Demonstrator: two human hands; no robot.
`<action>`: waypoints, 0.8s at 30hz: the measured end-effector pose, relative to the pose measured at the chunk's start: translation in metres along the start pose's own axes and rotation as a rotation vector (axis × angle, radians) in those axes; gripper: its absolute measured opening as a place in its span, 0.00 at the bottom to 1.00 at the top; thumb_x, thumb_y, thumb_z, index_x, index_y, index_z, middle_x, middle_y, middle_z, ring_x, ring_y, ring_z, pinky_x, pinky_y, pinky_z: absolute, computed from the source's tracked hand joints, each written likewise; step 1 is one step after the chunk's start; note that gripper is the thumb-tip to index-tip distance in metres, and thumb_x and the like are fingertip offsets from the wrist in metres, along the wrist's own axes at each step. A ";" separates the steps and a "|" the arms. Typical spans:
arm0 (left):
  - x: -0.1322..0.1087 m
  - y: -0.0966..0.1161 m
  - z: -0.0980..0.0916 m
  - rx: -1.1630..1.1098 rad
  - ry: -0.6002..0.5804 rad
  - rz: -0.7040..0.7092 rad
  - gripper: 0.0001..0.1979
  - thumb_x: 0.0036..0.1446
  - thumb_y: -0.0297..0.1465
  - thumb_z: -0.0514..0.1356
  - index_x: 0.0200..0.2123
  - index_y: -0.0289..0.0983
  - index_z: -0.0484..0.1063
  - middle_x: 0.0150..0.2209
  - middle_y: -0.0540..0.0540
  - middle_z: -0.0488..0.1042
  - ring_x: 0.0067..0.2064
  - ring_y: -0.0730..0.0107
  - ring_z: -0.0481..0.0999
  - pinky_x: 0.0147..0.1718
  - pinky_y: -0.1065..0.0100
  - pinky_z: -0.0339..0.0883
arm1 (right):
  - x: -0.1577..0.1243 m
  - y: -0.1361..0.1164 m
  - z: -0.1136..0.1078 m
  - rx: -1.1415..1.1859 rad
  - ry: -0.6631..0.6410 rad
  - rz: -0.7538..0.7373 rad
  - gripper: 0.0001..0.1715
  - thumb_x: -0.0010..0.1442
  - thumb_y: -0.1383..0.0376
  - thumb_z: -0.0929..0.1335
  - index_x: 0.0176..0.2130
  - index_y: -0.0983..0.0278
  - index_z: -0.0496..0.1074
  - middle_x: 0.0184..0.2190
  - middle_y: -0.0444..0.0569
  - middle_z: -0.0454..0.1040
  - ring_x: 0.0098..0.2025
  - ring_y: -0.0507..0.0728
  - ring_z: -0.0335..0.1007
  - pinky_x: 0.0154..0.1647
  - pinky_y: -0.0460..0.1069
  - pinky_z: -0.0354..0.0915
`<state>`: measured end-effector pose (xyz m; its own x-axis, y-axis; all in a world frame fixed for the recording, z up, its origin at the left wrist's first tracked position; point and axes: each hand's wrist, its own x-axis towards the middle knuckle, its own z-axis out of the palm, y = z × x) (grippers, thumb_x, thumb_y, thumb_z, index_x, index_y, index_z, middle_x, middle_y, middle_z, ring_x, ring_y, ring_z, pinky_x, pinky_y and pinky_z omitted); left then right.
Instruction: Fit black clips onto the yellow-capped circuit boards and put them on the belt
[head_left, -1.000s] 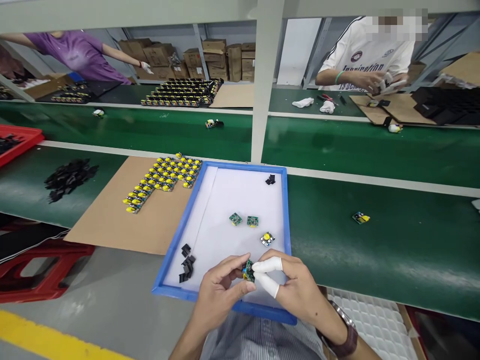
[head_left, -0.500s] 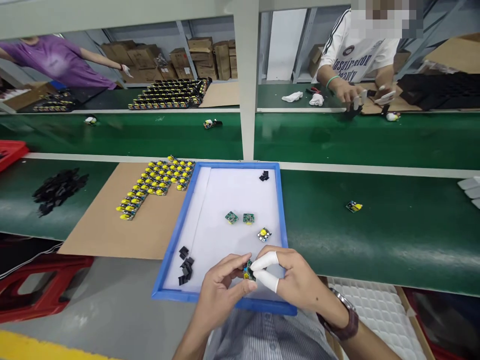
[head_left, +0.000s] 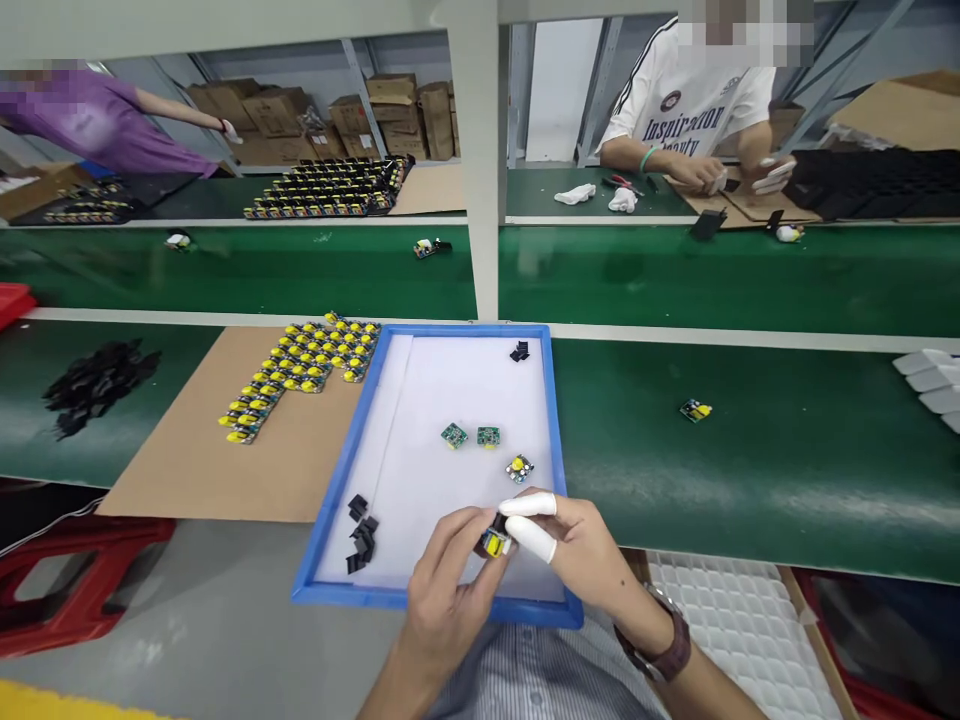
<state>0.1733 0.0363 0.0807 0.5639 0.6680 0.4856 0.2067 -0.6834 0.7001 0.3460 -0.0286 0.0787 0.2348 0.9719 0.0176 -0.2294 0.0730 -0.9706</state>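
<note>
Both my hands pinch one small circuit board with a yellow part [head_left: 495,541] over the near edge of a blue-rimmed white tray [head_left: 341,480]. My left hand [head_left: 450,585] grips it from the left with thumb and fingers closed. My right hand [head_left: 574,555], with white finger cots on two fingers, closes on it from the right. On the tray lie two green boards [head_left: 454,435] [head_left: 488,436], a board with a yellow part [head_left: 518,467], and small black pieces [head_left: 361,533] [head_left: 520,351].
A brown cardboard sheet [head_left: 247,470] left of the tray carries rows of yellow-topped boards [head_left: 300,370]. Black parts [head_left: 94,380] are piled at far left. A lone board [head_left: 695,410] rests on the green belt. A white post [head_left: 477,160] stands behind the tray. Two other people work across the line.
The board has turned in my fingers so its yellow part faces up. The view has shifted slightly; the person at the far right has lowered their hands to the bench.
</note>
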 end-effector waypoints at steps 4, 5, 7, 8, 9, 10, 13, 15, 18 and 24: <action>0.000 0.001 0.003 0.055 0.005 0.002 0.34 0.58 0.17 0.63 0.65 0.45 0.65 0.48 0.41 0.75 0.48 0.58 0.78 0.45 0.60 0.77 | -0.004 -0.003 -0.002 -0.150 -0.076 -0.095 0.20 0.64 0.63 0.72 0.56 0.56 0.76 0.45 0.51 0.76 0.46 0.58 0.74 0.51 0.55 0.72; -0.001 0.001 0.004 0.053 0.003 -0.002 0.34 0.59 0.17 0.63 0.65 0.45 0.65 0.48 0.41 0.75 0.48 0.59 0.78 0.44 0.60 0.77 | -0.005 -0.002 -0.002 -0.185 -0.067 -0.108 0.21 0.63 0.63 0.73 0.56 0.56 0.75 0.44 0.51 0.75 0.46 0.58 0.74 0.51 0.55 0.72; -0.002 0.001 0.004 0.048 0.004 -0.013 0.33 0.59 0.17 0.62 0.66 0.45 0.65 0.48 0.42 0.75 0.47 0.59 0.78 0.43 0.61 0.77 | -0.006 0.000 -0.002 -0.225 -0.038 -0.109 0.20 0.63 0.64 0.73 0.55 0.56 0.76 0.43 0.50 0.76 0.45 0.58 0.74 0.50 0.54 0.72; -0.003 0.001 0.003 0.047 0.002 -0.019 0.34 0.59 0.17 0.62 0.66 0.45 0.65 0.48 0.42 0.75 0.47 0.60 0.78 0.43 0.62 0.77 | -0.006 0.001 -0.003 -0.234 -0.027 -0.105 0.19 0.63 0.63 0.74 0.54 0.56 0.77 0.42 0.49 0.76 0.44 0.58 0.74 0.49 0.54 0.72; -0.004 0.001 0.003 0.047 -0.002 -0.026 0.34 0.59 0.17 0.62 0.66 0.45 0.65 0.48 0.42 0.75 0.47 0.60 0.78 0.44 0.62 0.77 | -0.005 0.003 -0.003 -0.235 -0.021 -0.099 0.18 0.62 0.63 0.74 0.53 0.56 0.77 0.41 0.49 0.76 0.44 0.58 0.75 0.49 0.54 0.72; -0.004 0.001 0.003 0.047 -0.005 -0.035 0.33 0.60 0.17 0.62 0.66 0.44 0.65 0.48 0.42 0.75 0.48 0.60 0.78 0.44 0.62 0.77 | -0.004 0.003 -0.003 -0.228 -0.020 -0.091 0.17 0.62 0.63 0.74 0.52 0.57 0.77 0.41 0.49 0.76 0.44 0.57 0.75 0.49 0.54 0.72; -0.005 0.001 0.003 0.046 -0.011 -0.051 0.33 0.60 0.17 0.61 0.66 0.44 0.64 0.49 0.42 0.74 0.48 0.60 0.78 0.46 0.63 0.76 | 0.000 0.004 -0.002 -0.158 -0.065 -0.032 0.16 0.63 0.61 0.74 0.51 0.57 0.78 0.43 0.49 0.76 0.46 0.58 0.75 0.51 0.54 0.73; -0.004 0.000 0.003 0.039 -0.018 -0.044 0.34 0.60 0.17 0.61 0.67 0.45 0.63 0.49 0.42 0.74 0.48 0.61 0.78 0.45 0.63 0.76 | 0.002 0.003 -0.001 -0.095 -0.105 0.023 0.16 0.63 0.59 0.74 0.50 0.58 0.78 0.44 0.50 0.76 0.47 0.58 0.75 0.52 0.54 0.73; -0.004 -0.001 0.002 0.032 -0.028 -0.042 0.34 0.61 0.18 0.60 0.67 0.46 0.62 0.49 0.41 0.74 0.49 0.61 0.78 0.45 0.62 0.77 | 0.003 0.004 -0.001 -0.049 -0.080 0.011 0.16 0.62 0.59 0.75 0.49 0.58 0.79 0.41 0.49 0.77 0.45 0.58 0.76 0.50 0.54 0.74; -0.001 -0.004 0.004 0.033 -0.022 -0.017 0.35 0.61 0.17 0.61 0.68 0.45 0.61 0.49 0.41 0.73 0.49 0.61 0.78 0.46 0.63 0.77 | 0.000 0.008 0.000 -0.170 -0.100 -0.023 0.16 0.63 0.61 0.74 0.51 0.58 0.78 0.44 0.51 0.77 0.46 0.59 0.75 0.51 0.55 0.73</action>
<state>0.1750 0.0365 0.0754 0.5770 0.6737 0.4618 0.2432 -0.6814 0.6903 0.3442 -0.0276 0.0706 0.1413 0.9884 0.0561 -0.0599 0.0651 -0.9961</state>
